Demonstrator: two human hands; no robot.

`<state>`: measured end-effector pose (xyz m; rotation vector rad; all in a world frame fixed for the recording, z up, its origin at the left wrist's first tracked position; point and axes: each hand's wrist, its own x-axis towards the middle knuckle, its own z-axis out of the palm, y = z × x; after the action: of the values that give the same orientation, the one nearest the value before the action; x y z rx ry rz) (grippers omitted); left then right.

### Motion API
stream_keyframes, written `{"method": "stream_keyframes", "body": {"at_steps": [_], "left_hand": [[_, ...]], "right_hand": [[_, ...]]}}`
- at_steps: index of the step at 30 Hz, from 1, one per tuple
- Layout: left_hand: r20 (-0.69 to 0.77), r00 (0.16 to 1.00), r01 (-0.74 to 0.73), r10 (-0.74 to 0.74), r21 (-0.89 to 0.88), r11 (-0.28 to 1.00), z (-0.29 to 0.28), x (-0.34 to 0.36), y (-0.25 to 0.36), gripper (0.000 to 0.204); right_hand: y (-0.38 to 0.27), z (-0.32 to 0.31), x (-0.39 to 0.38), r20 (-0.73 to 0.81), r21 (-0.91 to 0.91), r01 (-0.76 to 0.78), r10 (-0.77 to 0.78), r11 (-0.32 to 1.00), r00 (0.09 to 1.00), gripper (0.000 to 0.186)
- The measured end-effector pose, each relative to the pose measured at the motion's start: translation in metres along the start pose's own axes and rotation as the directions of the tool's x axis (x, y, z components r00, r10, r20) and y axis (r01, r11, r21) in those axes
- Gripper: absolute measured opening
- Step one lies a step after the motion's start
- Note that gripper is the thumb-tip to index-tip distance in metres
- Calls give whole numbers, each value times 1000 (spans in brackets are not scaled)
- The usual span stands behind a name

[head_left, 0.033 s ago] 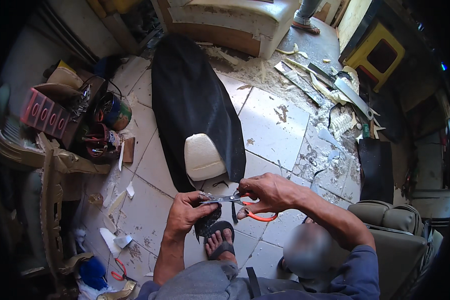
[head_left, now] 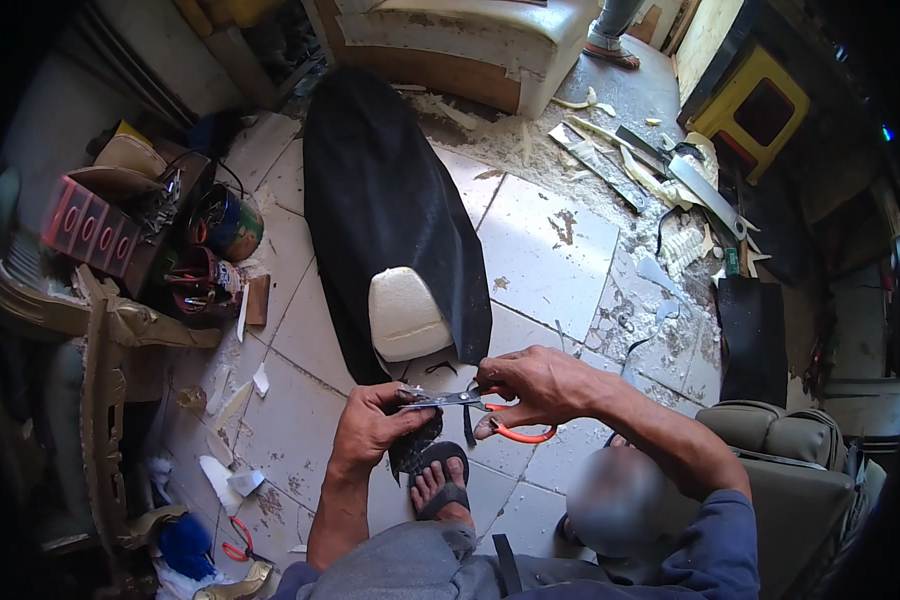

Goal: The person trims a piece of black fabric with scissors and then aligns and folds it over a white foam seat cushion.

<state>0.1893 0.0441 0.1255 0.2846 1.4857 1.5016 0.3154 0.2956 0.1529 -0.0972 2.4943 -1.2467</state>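
Black scrap cut over a littered tile floor (head_left: 560, 240)
Orange-handled scissors (head_left: 490, 405) are gripped by the right hand (head_left: 535, 385); the black scrap (head_left: 415, 445) is pinched by the left hand (head_left: 370, 425).

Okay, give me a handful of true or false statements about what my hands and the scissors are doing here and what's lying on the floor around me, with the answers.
1. The right hand holds orange-handled scissors. True.
2. The left hand is empty. False: it grips a small piece of black material at the scissor blades.
3. A black seat cover lies on the tiled floor with a pale foam block at its near end. True.
4. The sandalled foot rests on top of the foam block. False: it is on the floor, nearer than the block.
5. A yellow stool stands at the upper right. True.
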Motion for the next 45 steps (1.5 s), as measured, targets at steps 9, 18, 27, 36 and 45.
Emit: {"method": "stream_keyframes", "body": {"at_steps": [9, 18, 27, 36, 45], "left_hand": [[20, 995, 100, -101, 54, 994, 2, -3, 8, 17], [-2, 1000, -4, 4, -25, 1000, -2, -2, -3, 17], [-331, 916, -315, 226, -246, 917, 14, 8, -40, 18], [14, 916, -306, 402, -625, 718, -19, 8, -60, 37], [120, 981, -84, 154, -451, 888, -26, 27, -84, 44]], "right_hand": [[3, -4, -3, 32, 17, 14, -15, 1000, 999, 60], [127, 36, -70, -369, -519, -542, 398, 662, 840, 34], [-9, 97, 40, -365, 470, 15, 179, 882, 913, 51], [-7, 96, 57, -528, 407, 167, 82, 898, 845, 29], [4, 118, 65, -682, 407, 184, 164, 895, 713, 26]]}}
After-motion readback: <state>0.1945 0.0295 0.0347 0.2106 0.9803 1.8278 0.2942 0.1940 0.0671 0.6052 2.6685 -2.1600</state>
